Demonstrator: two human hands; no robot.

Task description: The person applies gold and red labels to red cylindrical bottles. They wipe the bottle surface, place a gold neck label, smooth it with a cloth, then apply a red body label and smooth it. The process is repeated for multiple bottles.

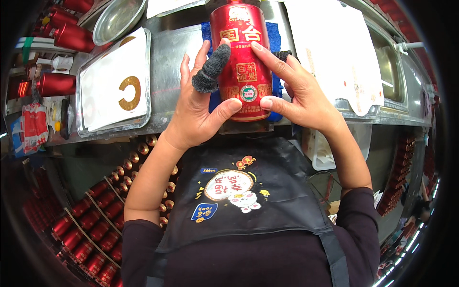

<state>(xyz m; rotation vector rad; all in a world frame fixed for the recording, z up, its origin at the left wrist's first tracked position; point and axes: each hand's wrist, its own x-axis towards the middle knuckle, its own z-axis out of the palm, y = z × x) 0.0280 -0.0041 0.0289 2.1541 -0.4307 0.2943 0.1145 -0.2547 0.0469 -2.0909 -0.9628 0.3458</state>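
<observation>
A glossy red bottle [239, 57] with gold markings lies over a blue cloth [274, 38], its base toward me. Low on its front is a round green-and-white sticker [248, 93]. My left hand [193, 107] holds the bottle's left side, thumb near the base; a dark grey knitted finger sleeve [210, 71] covers one finger. From the right, my right hand [306, 98] grips the bottle, index fingertip and thumb on the front. Another dark finger sleeve [283, 55] shows behind that index finger. The remaining right fingers are partly hidden.
At left is a clear tray [148, 71] with white sheets bearing gold C-shaped labels [129, 93], below a metal bowl [119, 21]. White label sheets [330, 52] cover the right side. Red bottles [91, 234] stand racked at lower left; a translucent bin [356, 138] sits under the bench edge.
</observation>
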